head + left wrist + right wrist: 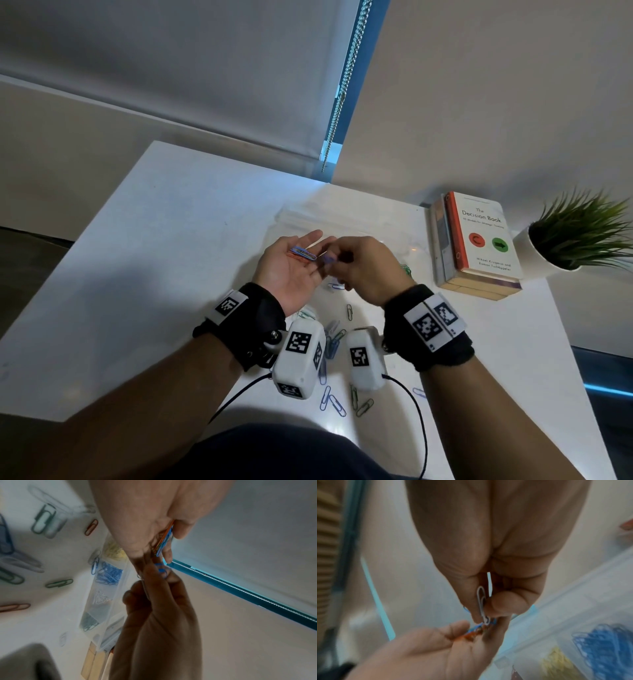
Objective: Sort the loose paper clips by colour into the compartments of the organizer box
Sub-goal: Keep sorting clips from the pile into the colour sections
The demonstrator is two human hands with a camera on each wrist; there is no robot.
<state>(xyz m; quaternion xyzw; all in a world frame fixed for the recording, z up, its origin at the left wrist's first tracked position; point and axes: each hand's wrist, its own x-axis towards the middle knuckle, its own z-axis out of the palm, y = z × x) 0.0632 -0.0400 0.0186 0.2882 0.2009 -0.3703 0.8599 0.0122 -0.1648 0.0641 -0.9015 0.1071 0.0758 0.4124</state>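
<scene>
At right of my head view, a stack of books [476, 246] topped by "The Decision Book" lies on the white worktop [154, 274], a potted green plant [579, 236] just beside it; a bead chain [346, 78] hangs above.

Glossy white tabletop [144, 260]; clear plastic organizer box [109, 601] w/ coated wire clips [109, 573]; matt paper book [483, 236].

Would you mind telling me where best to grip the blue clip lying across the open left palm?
Probably pinch the blue clip's long sides from above: it lies flat among red clips on the left hand, with the right hand close beside.
</scene>
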